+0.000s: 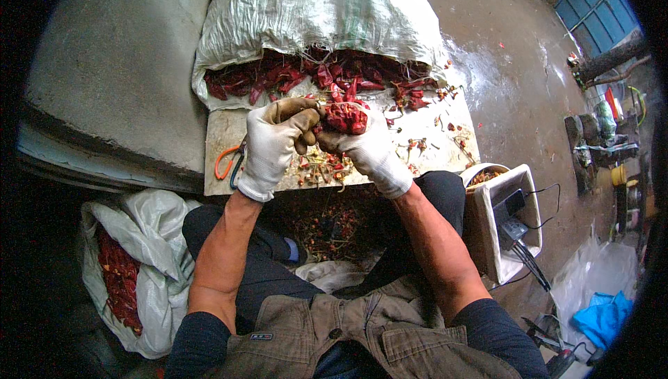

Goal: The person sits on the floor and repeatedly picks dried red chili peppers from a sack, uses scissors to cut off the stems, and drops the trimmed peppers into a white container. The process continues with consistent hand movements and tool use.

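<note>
Dried red chili peppers (346, 118) are bunched in my right hand (371, 145), which wears a white knit glove with brown-stained fingers. My left hand (282, 131), gloved alike, meets the bunch at its left end with curled fingers pinching there; the exact spot of the pinch is hidden. Both hands are above a pale board (443, 141) strewn with pepper stems and caps (324, 166). Beyond them, a white woven sack (323, 8) lies with its mouth towards me, and more dried peppers (282, 77) spill from it. Orange-and-black-handled scissors (225, 162) rest beside my left wrist.
A second white sack (162, 253) with red peppers (119, 280) stands at my left. To the right are a round tub of stems (484, 176) and a lined bin (531, 186) with a cabled device (514, 227). Stem debris (334, 230) lies below the board, between my legs.
</note>
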A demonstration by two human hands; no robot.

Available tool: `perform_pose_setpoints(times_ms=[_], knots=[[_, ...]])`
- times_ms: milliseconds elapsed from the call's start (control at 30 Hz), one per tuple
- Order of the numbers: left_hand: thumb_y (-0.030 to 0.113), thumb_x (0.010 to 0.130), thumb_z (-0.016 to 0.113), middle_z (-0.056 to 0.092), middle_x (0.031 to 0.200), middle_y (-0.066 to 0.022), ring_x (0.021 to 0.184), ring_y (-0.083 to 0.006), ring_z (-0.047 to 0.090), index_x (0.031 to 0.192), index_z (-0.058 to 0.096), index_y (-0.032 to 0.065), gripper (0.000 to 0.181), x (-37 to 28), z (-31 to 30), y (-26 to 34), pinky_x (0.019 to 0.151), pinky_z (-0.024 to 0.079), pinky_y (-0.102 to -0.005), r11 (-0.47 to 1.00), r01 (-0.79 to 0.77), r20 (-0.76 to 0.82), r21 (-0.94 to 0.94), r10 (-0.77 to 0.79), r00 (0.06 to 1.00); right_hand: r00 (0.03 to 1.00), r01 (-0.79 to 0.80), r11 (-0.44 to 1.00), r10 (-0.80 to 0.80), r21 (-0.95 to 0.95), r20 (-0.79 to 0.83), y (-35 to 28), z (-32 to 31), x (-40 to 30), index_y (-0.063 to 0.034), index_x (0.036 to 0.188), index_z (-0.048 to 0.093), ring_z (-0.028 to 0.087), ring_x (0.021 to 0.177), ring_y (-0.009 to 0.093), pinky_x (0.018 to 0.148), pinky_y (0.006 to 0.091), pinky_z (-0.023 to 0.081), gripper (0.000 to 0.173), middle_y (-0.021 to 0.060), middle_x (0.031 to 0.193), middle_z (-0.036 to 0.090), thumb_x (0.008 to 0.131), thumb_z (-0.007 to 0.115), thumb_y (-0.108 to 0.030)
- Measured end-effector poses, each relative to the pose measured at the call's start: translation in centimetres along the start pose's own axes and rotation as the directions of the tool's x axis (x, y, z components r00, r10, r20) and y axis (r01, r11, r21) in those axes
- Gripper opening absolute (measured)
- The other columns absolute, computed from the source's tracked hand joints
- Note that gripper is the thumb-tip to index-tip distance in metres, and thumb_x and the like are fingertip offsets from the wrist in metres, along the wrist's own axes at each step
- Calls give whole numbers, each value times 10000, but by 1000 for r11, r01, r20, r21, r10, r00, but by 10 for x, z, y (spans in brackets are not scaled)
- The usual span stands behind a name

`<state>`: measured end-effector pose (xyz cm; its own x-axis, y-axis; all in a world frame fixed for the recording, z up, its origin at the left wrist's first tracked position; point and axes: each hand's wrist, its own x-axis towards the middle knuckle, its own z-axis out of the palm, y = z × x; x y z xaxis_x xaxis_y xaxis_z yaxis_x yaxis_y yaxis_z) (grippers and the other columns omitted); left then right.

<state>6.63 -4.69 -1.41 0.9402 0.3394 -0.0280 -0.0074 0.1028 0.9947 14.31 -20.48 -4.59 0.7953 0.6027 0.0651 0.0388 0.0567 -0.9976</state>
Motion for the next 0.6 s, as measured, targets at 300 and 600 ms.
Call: perform_pose_setpoints(times_ms=[300,600], knots=[[138,1002,655,737,906,-43,585,-76,644,1149,673,14,192,5,-3,-19,474,502,-212,869,189,121,-457,-150,981,991,-34,993,48,117,-126,16,1,-3,-24,1135,724,689,897,104,831,279,560,367,29,1007,765,810,855,-135],[209,994,675,723,831,-37,630,-117,693,1149,691,1,261,33,-42,-20,478,522,-251,949,73,13,-307,-73,997,974,163,917,-90,365,-210,26,-15,3,-36,1131,719,655,853,97,788,270,542,269,4,963,725,866,767,-41]])
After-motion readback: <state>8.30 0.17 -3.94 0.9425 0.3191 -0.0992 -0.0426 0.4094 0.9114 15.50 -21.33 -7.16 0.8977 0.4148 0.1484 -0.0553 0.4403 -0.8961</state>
